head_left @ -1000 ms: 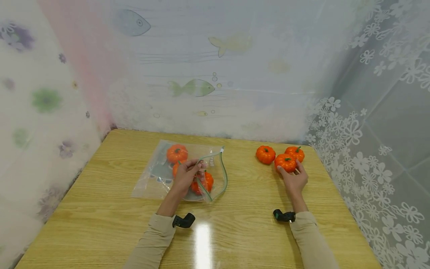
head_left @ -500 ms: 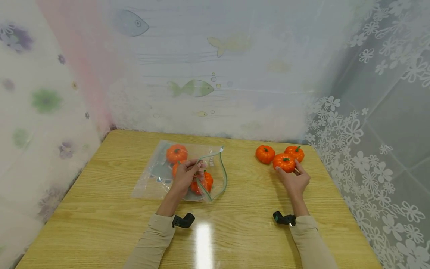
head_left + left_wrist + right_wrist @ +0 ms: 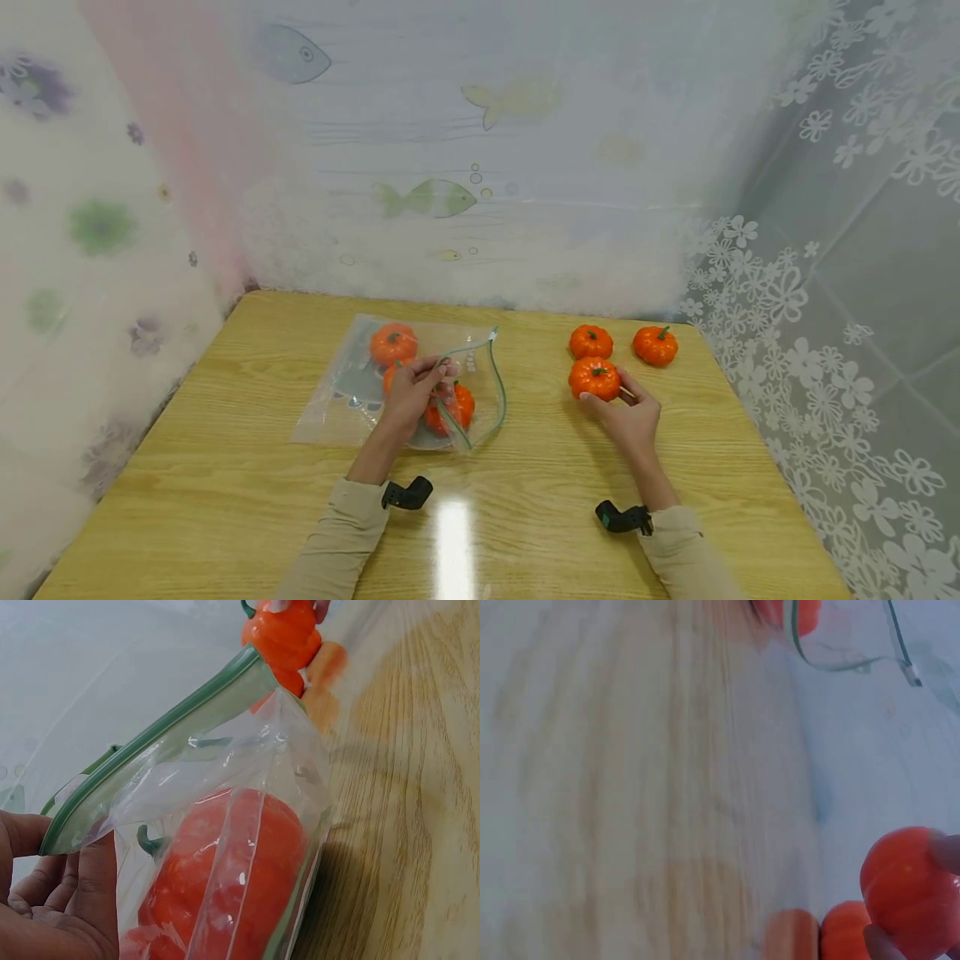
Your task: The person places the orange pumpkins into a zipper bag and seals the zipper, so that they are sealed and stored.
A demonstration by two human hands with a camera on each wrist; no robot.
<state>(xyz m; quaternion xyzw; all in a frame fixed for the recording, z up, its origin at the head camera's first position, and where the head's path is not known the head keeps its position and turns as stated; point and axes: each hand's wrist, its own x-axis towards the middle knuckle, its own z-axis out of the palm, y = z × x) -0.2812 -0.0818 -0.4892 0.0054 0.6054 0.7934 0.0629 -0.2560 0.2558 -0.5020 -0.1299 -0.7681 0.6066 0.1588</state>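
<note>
From the head, we look forward and down at the table (image 3: 540, 467); from the left wrist, closely at the bag (image 3: 225, 769); from the right, along the table. Both wrist views share the bag and held pumpkin (image 3: 904, 889).

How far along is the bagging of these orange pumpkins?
Done: three pumpkins lie in the clear bag. In hand: the right hand holds a fourth pumpkin outside it, while the left hand pinches the bag's green-edged open mouth. Left, probably: bagging that one and two loose pumpkins, then closing the mouth.
</note>
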